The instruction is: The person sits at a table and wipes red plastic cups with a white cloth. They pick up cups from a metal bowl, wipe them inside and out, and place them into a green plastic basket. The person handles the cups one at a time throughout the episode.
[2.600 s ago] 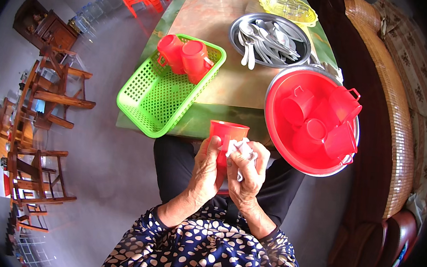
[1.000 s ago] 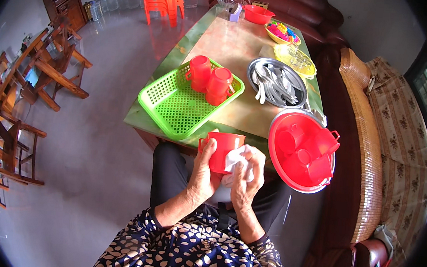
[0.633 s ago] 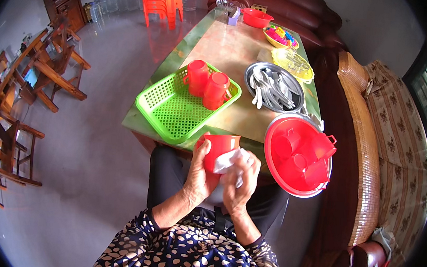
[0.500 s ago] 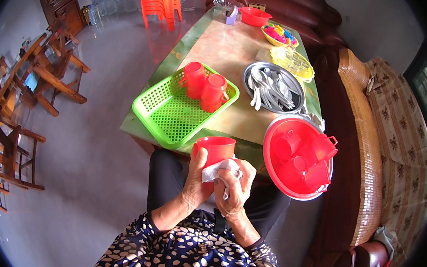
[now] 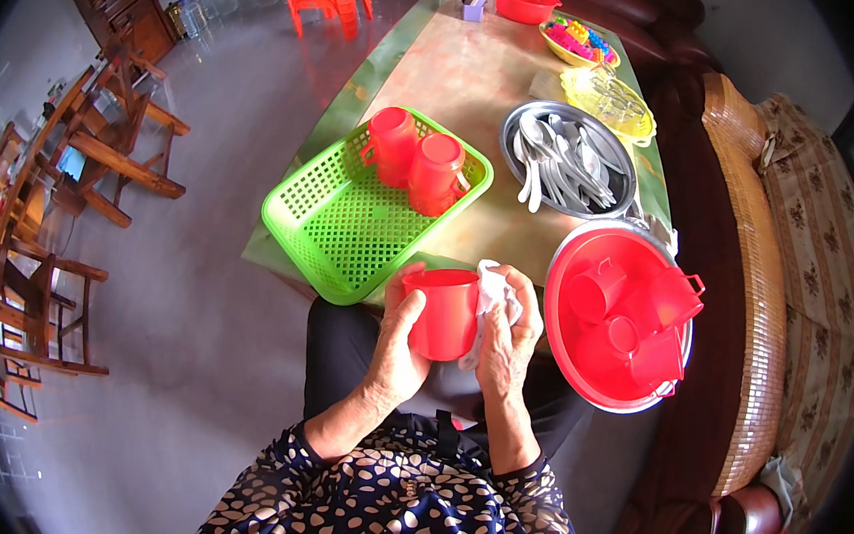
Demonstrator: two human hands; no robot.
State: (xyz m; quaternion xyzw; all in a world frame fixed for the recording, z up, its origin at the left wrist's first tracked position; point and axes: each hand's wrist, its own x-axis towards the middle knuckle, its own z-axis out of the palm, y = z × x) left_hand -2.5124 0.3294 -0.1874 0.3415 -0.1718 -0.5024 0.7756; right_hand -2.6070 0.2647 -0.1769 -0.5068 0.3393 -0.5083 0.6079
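Red cup (image 5: pixel 440 313) sits upright over the lap, just off the table's near edge. Left hand (image 5: pixel 395 350) is wrapped round its side, fingers closed on it. Right hand (image 5: pixel 508 344) presses a white cloth (image 5: pixel 490 292) against the cup's other side, fingers curled over the cloth. This looks like the wiping step, cup by cup. The next move would call for turning the cup in the left hand so the cloth meets the unwiped wall.

Ahead, a green basket (image 5: pixel 335 225) holds two red cups; at right a red basin (image 5: pixel 622 333) holds more. A steel tray (image 5: pixel 568 163) carries spoons. Long table (image 5: pixel 452 78), grey floor, wooden chairs left, sofa right.
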